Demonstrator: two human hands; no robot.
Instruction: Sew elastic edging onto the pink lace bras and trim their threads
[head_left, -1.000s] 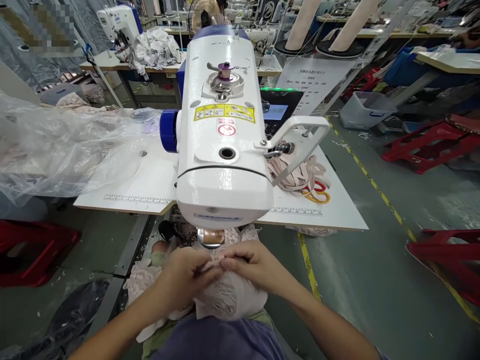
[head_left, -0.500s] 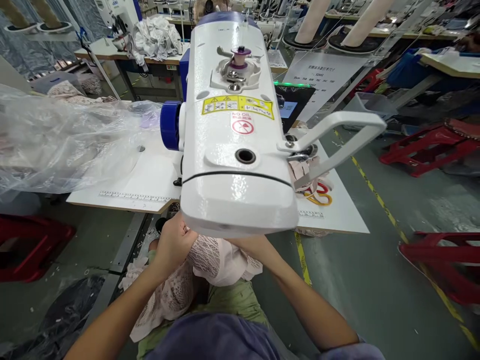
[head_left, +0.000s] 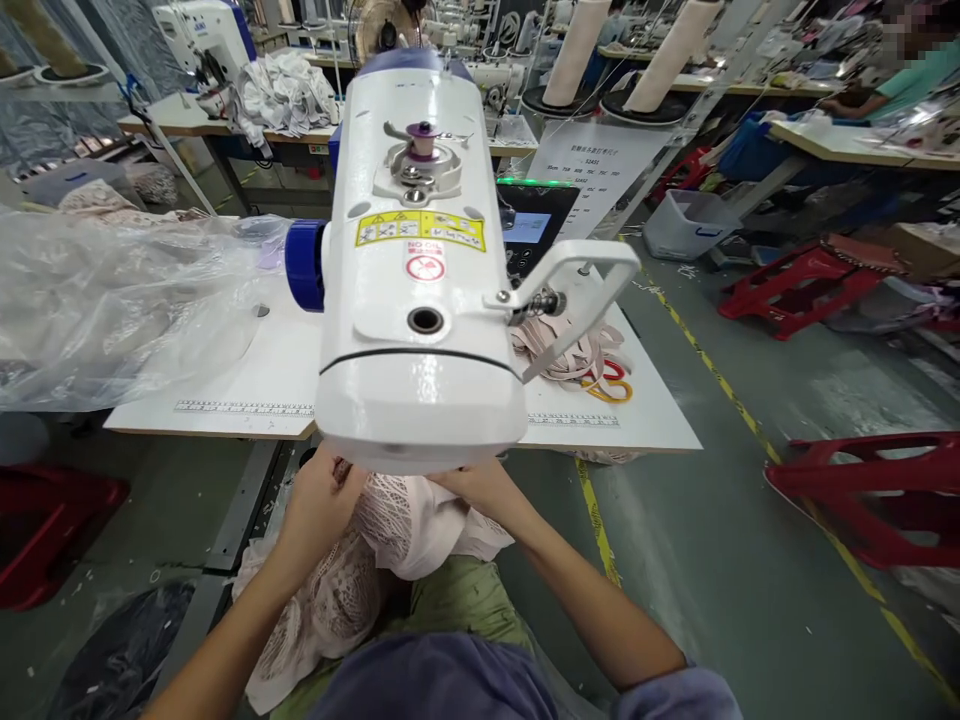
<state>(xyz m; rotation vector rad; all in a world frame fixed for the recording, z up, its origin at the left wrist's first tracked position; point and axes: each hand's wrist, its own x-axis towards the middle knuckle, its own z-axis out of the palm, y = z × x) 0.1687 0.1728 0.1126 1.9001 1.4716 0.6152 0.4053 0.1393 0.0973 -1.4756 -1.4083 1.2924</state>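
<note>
Pale pink lace fabric (head_left: 390, 520) hangs from the sewing machine's front edge and drapes down over my lap. My left hand (head_left: 322, 500) has its fingers closed on the fabric, just below the head of the white sewing machine (head_left: 420, 400). On the other side, my right hand (head_left: 476, 485) reaches under the machine head at the fabric's upper edge; its fingertips are hidden behind the head. The needle area is also hidden by the machine head.
Clear plastic sheeting (head_left: 135, 310) covers the left of the table (head_left: 277, 385). Pale straps (head_left: 562, 345) and scissors with red and yellow handles (head_left: 611, 385) lie on the right. Red stools (head_left: 862, 500) stand on the floor, and a person (head_left: 907, 80) sits far right.
The view has shifted to the right, so the machine appears farther left. My right hand shows more from under the machine head. Both hands stay at the lace fabric.
</note>
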